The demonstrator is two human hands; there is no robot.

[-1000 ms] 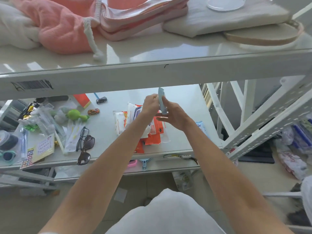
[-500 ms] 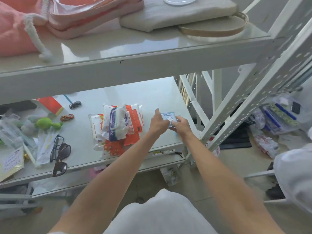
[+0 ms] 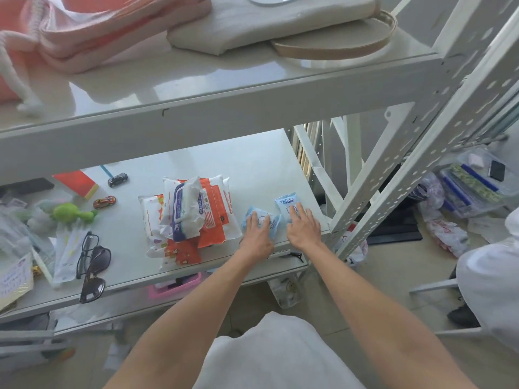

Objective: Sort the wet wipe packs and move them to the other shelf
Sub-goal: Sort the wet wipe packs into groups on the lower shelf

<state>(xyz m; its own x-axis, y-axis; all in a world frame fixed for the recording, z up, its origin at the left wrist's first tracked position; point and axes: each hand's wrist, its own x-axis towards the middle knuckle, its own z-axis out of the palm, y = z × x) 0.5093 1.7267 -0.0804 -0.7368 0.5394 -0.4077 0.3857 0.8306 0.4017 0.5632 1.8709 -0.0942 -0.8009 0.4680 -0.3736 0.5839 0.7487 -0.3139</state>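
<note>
You're pressing both hands flat, fingers straight, gripping nothing: L hand (image 3: pixel 257 234) on a small pale-blue wet wipe pack (image 3: pixel 269 223), R hand (image 3: pixel 303 226) on a second pale-blue pack (image 3: pixel 286 203). Both are lying centre-frame on the white metal shelf (image 3: pixel 252 164), prob. being kept apart from the orange-and-white pile of bigger packs (image 3: pixel 193 211).

Shelf frame (image 3: pixel 438 175): white, its uprights punched with rows of holes.
Left small pack (image 3: pixel 271 226) and right small pack (image 3: pixel 286 202): pale blue with white panels. The right one has dark blue lettering at its top.
Pile of large packs (image 3: pixel 219 209): white with orange-red blocks. Top pack (image 3: pixel 184 209): white with a purple-blue label.
Dark toy car (image 3: pixel 118 179): near black. Orange toy car (image 3: pixel 104 202): orange, streaked yellow.
Soft toy (image 3: pixel 68 211): lime green.
Box (image 3: pixel 74 182): red with a yellow edge.
Spectacles (image 3: pixel 87 254): black frame.
Bag (image 3: pixel 98 32): pink.
Cloth (image 3: pixel 266 26): beige.
</note>
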